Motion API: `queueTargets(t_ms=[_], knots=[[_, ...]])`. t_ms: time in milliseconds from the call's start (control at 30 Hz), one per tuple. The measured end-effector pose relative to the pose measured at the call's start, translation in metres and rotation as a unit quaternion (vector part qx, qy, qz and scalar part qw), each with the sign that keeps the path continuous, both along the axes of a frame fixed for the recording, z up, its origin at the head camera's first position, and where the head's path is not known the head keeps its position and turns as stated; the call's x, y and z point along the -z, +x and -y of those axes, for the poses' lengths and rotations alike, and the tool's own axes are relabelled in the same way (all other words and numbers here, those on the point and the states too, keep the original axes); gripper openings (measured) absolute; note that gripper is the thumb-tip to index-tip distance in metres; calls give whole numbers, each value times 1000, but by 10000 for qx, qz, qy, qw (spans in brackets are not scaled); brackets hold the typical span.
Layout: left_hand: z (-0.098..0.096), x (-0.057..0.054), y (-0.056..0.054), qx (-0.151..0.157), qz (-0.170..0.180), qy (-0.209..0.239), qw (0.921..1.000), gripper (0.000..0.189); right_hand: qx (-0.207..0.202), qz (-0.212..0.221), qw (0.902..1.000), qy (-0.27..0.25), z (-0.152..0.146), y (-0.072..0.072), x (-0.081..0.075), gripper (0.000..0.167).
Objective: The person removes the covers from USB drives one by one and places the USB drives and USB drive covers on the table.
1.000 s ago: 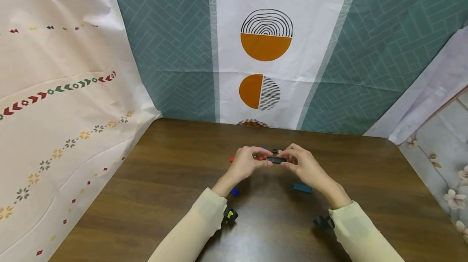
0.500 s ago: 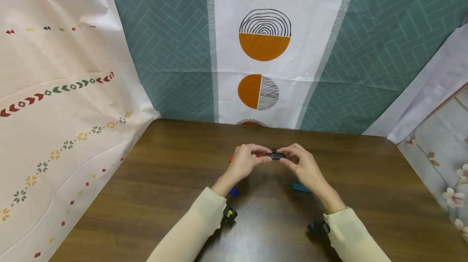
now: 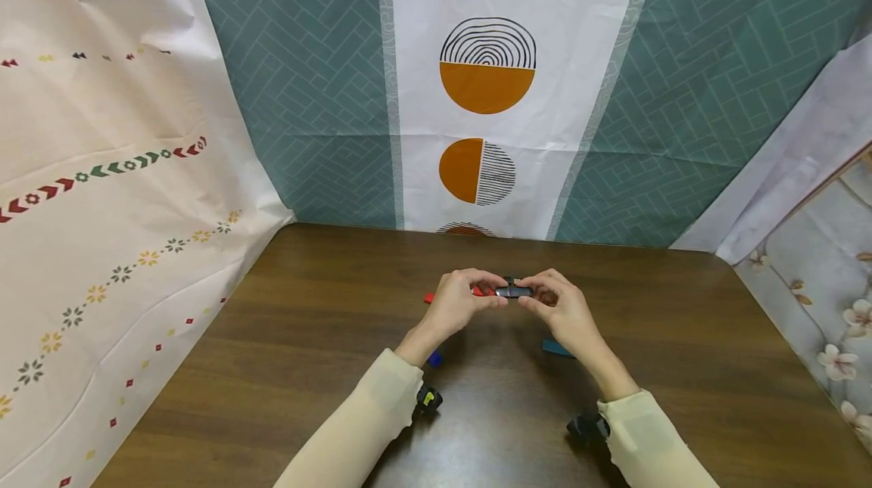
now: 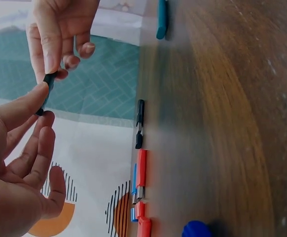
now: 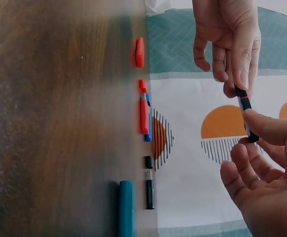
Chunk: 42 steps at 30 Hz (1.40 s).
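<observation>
Above the table, a slim black USB flash drive with a thin red line (image 3: 514, 292) is held between both hands. My left hand (image 3: 458, 303) pinches one end with thumb and forefinger. The other end is pinched by my right hand (image 3: 564, 306) in the same way. In the right wrist view the drive (image 5: 244, 102) appears in one piece, fingertips covering its ends. Behind it on the table lie a black flash drive (image 5: 150, 193) with its metal plug bare, its small black cap (image 5: 148, 162), and a red flash drive (image 5: 144, 117) alongside a blue one (image 5: 149, 133).
Nearer me, a teal bar-shaped piece (image 3: 559, 349) lies below the right hand, and a blue piece (image 3: 434, 359) lies near the left wrist. Another red piece (image 5: 140, 53) sits at the left of the row. Printed cloth (image 3: 327, 94) hangs behind the brown table (image 3: 306, 337).
Both hands keep pinching the flash drive, which has barely moved. The right forearm has shifted slightly to the left. The head view has turned a little.
</observation>
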State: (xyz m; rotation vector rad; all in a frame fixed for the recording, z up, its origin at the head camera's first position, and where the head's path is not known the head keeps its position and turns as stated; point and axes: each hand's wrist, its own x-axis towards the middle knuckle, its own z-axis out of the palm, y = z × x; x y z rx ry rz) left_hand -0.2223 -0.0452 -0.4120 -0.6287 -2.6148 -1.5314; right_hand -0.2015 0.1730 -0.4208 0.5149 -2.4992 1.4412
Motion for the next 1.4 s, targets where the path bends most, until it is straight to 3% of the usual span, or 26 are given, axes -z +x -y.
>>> queueTargets(t_ms=[1400], knots=[[1, 3, -3, 33, -32, -91, 9999, 21, 121, 1, 9999, 100, 0, 1, -1, 19]])
